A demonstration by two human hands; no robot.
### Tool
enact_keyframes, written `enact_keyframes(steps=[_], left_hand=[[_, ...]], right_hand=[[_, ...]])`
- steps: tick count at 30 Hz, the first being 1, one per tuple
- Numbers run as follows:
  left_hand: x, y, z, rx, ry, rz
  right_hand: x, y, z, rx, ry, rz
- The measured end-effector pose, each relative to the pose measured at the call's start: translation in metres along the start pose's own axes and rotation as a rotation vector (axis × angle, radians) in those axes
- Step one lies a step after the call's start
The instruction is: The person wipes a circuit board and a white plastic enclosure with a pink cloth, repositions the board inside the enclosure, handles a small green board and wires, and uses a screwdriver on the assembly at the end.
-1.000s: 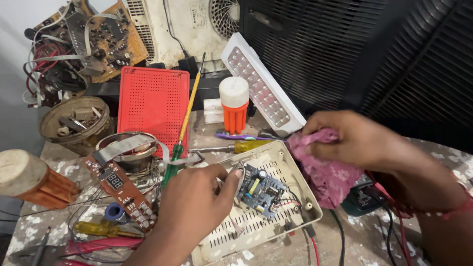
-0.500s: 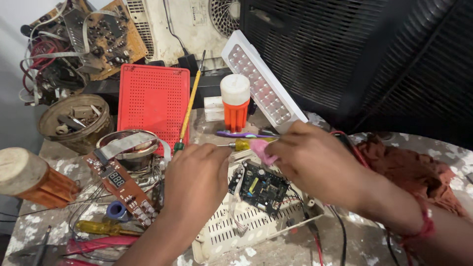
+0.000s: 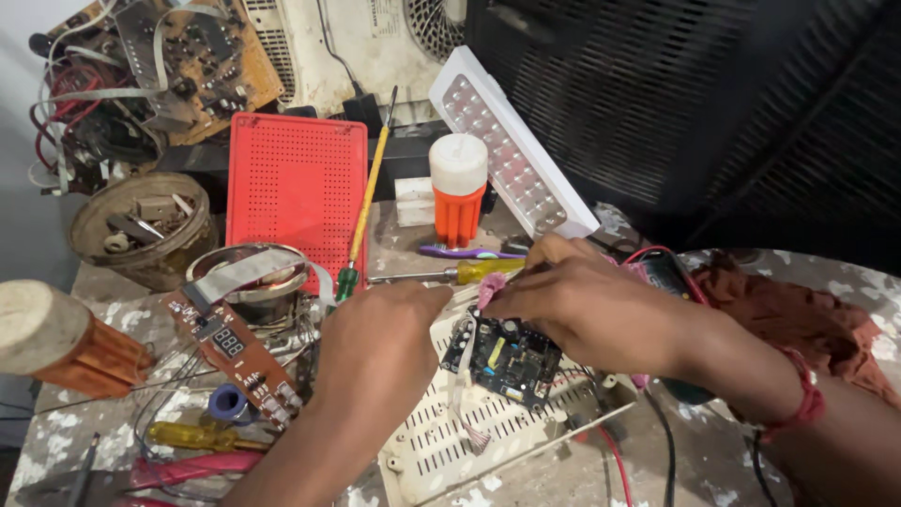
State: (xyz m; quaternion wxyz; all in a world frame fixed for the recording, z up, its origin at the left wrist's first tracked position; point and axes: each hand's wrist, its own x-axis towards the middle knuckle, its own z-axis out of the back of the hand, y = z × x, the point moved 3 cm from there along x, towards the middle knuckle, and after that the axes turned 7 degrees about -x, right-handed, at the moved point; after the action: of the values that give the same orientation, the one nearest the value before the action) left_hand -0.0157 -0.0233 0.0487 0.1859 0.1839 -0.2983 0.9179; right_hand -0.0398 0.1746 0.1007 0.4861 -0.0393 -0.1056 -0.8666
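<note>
Cluttered paint-flecked desk (image 3: 601, 474), cream vented housing (image 3: 488, 437) lying open, dark circuit board (image 3: 511, 357) tilted over it, left hand (image 3: 375, 343) curled against housing's edge, grip hidden, right hand (image 3: 563, 296) pinching pink brush (image 3: 490, 289) onto board, red perforated panel (image 3: 298, 183) behind

I saw a black circuit board (image 3: 511, 357) with yellow and white parts lying on a cream slotted plastic cover (image 3: 469, 437), and a pink bit (image 3: 490, 286) showed at my right hand (image 3: 563, 296), whose wrist wore a red thread band (image 3: 805, 404). Behind stood a red perforated panel (image 3: 298, 188), an orange bottle with a white cap (image 3: 458, 188), a yellow-handled screwdriver (image 3: 483, 270) and a purple toothbrush (image 3: 469, 252). The table (image 3: 563, 474) was grey with white speckles, and a rust-red cloth (image 3: 798, 314) lay on it.
</note>
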Motion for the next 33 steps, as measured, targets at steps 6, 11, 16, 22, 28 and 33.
enact_keyframes(steps=[6,11,16,22,28,33], left_hand=[[-0.002,0.004,-0.004,0.003,0.054,0.037],[0.001,0.0,-0.01,0.028,0.098,0.058],[0.0,-0.001,-0.011,0.057,0.067,0.02],[-0.002,0.006,-0.012,0.015,0.017,-0.026],[-0.005,0.016,-0.007,-0.005,0.019,-0.009],[-0.005,0.014,-0.003,-0.01,0.048,0.037]], right_hand=[[0.008,-0.003,-0.006,-0.039,0.129,-0.172],[0.001,0.001,-0.003,-0.275,0.046,-0.233],[-0.007,-0.005,-0.011,-0.338,0.03,-0.22],[-0.007,-0.015,-0.019,-0.148,0.0,-0.085],[-0.006,-0.022,-0.033,-0.053,0.062,-0.157],[-0.011,-0.021,-0.038,0.115,-0.002,-0.059]])
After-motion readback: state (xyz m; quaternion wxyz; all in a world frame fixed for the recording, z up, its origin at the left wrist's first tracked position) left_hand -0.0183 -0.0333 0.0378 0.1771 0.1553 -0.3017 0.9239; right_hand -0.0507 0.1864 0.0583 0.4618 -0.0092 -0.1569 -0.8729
